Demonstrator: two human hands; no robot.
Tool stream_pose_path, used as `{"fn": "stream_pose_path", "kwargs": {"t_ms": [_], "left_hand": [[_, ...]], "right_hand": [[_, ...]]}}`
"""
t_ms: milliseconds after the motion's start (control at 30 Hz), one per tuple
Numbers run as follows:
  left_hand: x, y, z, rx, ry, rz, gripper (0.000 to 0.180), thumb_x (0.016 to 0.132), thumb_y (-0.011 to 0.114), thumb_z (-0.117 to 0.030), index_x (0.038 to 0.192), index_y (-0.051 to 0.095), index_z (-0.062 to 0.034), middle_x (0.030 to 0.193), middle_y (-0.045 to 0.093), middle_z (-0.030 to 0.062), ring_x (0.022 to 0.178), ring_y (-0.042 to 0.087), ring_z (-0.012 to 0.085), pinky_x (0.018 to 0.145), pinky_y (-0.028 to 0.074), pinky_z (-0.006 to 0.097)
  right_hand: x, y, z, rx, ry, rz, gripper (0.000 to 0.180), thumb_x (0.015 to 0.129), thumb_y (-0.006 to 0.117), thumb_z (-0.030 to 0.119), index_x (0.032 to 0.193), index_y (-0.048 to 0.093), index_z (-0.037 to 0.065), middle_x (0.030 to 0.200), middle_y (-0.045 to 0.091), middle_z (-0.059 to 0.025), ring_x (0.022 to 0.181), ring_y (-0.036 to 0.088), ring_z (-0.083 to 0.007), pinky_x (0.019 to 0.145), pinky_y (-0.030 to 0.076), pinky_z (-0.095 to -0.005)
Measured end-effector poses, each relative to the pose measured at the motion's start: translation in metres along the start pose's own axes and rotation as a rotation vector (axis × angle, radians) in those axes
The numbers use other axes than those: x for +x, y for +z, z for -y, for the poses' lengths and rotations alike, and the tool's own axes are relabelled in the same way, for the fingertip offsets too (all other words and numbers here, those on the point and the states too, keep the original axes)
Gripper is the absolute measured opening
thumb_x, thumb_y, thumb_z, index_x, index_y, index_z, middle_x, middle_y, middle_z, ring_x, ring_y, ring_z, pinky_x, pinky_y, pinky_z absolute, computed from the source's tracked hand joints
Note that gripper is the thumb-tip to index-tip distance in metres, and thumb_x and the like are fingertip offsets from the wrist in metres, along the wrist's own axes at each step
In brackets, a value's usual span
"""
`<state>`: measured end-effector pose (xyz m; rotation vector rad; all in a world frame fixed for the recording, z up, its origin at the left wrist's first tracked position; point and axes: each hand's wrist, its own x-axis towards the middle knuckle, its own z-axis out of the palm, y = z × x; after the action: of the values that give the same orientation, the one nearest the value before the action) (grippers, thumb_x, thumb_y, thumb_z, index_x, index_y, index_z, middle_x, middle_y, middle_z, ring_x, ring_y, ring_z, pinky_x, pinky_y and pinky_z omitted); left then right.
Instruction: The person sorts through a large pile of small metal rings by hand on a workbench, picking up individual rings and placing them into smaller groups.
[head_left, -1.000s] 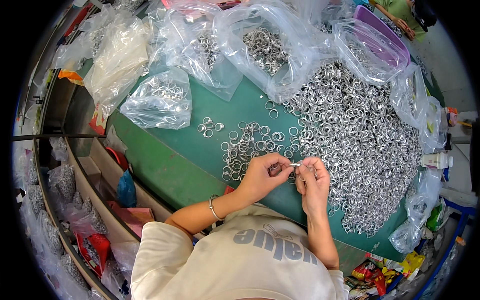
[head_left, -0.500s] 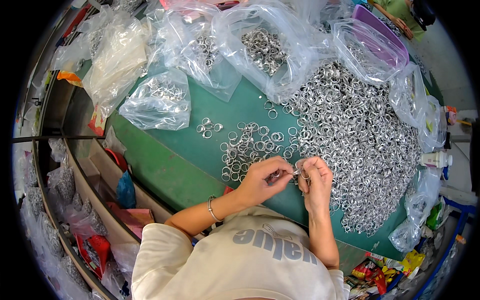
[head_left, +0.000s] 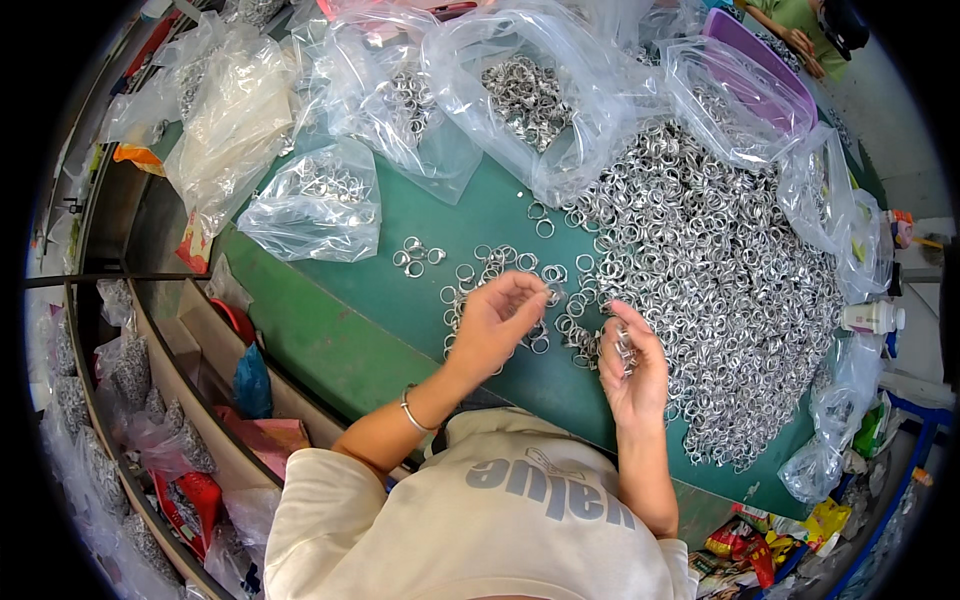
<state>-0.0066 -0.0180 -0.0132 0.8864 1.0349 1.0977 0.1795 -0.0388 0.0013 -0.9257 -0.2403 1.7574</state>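
Observation:
My left hand (head_left: 498, 318) is over the smaller spread of silver metal rings (head_left: 492, 262), thumb and forefinger pinched together. At its fingertips is a blurred silver ring (head_left: 554, 294). To the right, my right hand (head_left: 636, 375) is curled, palm partly up, around several silver rings (head_left: 625, 352), with its fingertips pointing away from me. Both hands are apart, just above the green table (head_left: 400, 310). Beside my right hand lies a large heap of the same rings (head_left: 740, 300). A few loose rings (head_left: 415, 256) lie farther left.
Clear plastic bags holding rings (head_left: 315, 200) line the far side, with a large open bag (head_left: 590, 130) in the middle. A purple basket (head_left: 765, 70) and a white bottle (head_left: 872, 319) stand right. Shelves with bagged parts (head_left: 125, 370) are left. Another person (head_left: 815, 45) is far right.
My hands have separated. The left has moved away and left from the right over the smaller spread; the right has turned, showing rings in its fingers.

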Motion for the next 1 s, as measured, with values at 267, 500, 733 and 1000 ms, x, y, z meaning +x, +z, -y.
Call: {"fn": "stream_pose_path", "kwargs": {"t_ms": [267, 500, 733, 1000], "left_hand": [[0.002, -0.021, -0.016, 0.924, 0.351, -0.105, 0.013, 0.077, 0.064, 0.002, 0.088, 0.059, -0.0021, 0.071, 0.049, 0.0097, 0.06, 0.051, 0.0236, 0.056, 0.043, 0.032], [0.01, -0.01, -0.008, 1.06, 0.467, -0.053, 0.014, 0.077, 0.066, -0.002, 0.09, 0.061, -0.0034, 0.076, 0.053, 0.0101, 0.062, 0.055, 0.0259, 0.056, 0.044, 0.035], [0.021, -0.004, -0.01, 1.056, 0.46, -0.082, 0.015, 0.078, 0.067, -0.005, 0.093, 0.063, -0.0039, 0.078, 0.054, 0.0095, 0.064, 0.058, 0.0247, 0.057, 0.046, 0.036], [0.015, -0.007, -0.005, 1.076, 0.41, -0.067, 0.015, 0.079, 0.067, -0.006, 0.093, 0.063, -0.0048, 0.077, 0.054, 0.009, 0.063, 0.057, 0.0241, 0.057, 0.046, 0.035]], "right_hand": [[0.003, -0.019, 0.013, -0.113, 0.069, 0.074, 0.011, 0.09, 0.059, 0.011, 0.098, 0.062, 0.004, 0.069, 0.051, -0.0013, 0.05, 0.042, -0.0098, 0.039, 0.03, -0.0191], [0.029, 0.014, 0.002, -1.65, -0.713, 0.032, 0.018, 0.077, 0.068, 0.006, 0.095, 0.067, 0.006, 0.066, 0.052, -0.0094, 0.053, 0.054, -0.0237, 0.051, 0.045, -0.0333], [0.055, 0.014, -0.014, -1.901, -0.764, 0.115, 0.006, 0.078, 0.064, 0.01, 0.079, 0.062, 0.004, 0.077, 0.06, -0.0126, 0.062, 0.062, -0.0331, 0.054, 0.049, -0.0428], [0.05, 0.02, -0.012, -1.924, -0.765, 0.121, 0.007, 0.079, 0.064, 0.009, 0.084, 0.06, 0.005, 0.079, 0.059, -0.0114, 0.062, 0.062, -0.0327, 0.053, 0.049, -0.0412]]}}
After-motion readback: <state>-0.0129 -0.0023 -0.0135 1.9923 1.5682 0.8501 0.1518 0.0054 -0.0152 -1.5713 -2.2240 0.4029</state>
